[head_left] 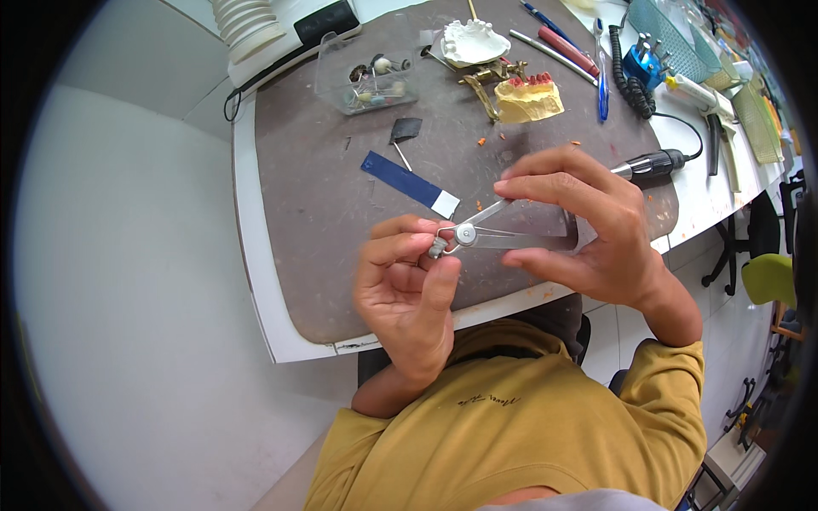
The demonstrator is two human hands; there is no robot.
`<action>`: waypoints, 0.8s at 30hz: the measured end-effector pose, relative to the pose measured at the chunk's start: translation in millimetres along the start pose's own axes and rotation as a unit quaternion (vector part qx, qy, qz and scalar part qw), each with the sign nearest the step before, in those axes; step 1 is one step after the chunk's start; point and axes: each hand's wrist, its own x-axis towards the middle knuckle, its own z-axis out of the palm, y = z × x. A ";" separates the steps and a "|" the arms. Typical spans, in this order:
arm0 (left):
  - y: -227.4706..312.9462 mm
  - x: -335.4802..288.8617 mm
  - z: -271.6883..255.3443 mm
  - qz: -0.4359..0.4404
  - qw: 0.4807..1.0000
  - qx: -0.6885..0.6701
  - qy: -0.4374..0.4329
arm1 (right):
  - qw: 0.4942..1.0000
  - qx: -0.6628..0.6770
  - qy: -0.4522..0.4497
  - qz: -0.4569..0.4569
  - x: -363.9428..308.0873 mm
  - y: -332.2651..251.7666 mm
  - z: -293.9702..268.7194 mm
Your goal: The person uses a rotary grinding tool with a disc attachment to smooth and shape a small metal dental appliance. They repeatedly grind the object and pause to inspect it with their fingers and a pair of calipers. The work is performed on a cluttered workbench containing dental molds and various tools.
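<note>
My left hand [400,298] pinches a small grey metal dental crown [436,249] between thumb and fingertips, just above the near part of the bench mat. In my right hand [601,217] is a silver dental caliper [465,235], its two long arms spread apart between the fingers and the thumb. The caliper's curved tips reach to the crown; whether both touch it cannot be made out. Beyond the hands a dark blue strip [399,175] with a white end lies on the mat.
A clear plastic box [328,85] holds several polishing burs. Behind stand a white plaster model [474,44] and a yellow one [528,104] with red teeth, beside a brass articulator [484,95]. At right lie a corded handpiece [654,163], a blue toothbrush [602,81] and a blue bur stand [643,64].
</note>
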 end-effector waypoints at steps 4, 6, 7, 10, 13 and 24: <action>0.9 -1.2 0.2 -0.020 1.000 0.002 0.013 | 0.997 0.051 -0.022 0.061 -1.3 -3.5 -1.1; 0.7 -0.8 0.3 -0.029 0.999 0.000 0.015 | 0.995 0.056 -0.034 0.077 -1.7 -4.7 -2.6; 0.3 -0.2 0.4 -0.030 0.999 -0.003 0.014 | 0.994 0.058 -0.039 0.085 -1.8 -5.4 -3.6; 5.1 0.3 4.5 -0.070 0.997 -0.012 0.029 | 0.994 0.049 -0.037 0.094 -1.5 -8.8 -5.9; 9.9 0.9 8.5 -0.108 0.993 -0.011 0.047 | 0.991 0.065 -0.045 0.104 -0.3 -8.7 -7.6; 8.3 1.1 6.3 -0.121 0.991 -0.034 0.043 | 0.977 0.095 -0.068 0.175 0.1 -10.3 -13.5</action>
